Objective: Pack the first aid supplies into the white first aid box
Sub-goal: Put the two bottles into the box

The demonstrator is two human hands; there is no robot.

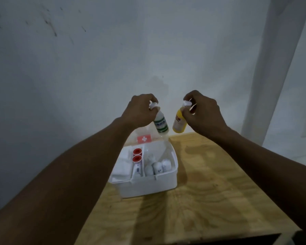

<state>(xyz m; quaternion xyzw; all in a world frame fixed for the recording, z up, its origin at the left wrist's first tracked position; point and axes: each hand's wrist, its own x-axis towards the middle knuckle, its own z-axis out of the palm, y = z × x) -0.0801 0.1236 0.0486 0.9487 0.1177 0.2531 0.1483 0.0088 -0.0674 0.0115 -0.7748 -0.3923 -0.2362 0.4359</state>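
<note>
The white first aid box (166, 183) stands open on the wooden table, its clear lid with a red cross label (144, 139) tipped back. Inside lie white gauze pads (121, 167), two red-capped rolls (137, 155), a tube and rolled white bandages (162, 166). My left hand (140, 112) grips the white cap of a white bottle with a green label (160, 125), held above the box's far edge. My right hand (201, 112) grips the cap of a yellow bottle (179, 124) beside it. Both bottles hang downward, tilted toward each other.
The wooden table (219, 188) stretches to the right and front of the box. A pale wall (95, 59) rises close behind the table. A white post or pipe (276, 59) leans at the right. The table's dark front edge (219, 239) shows below.
</note>
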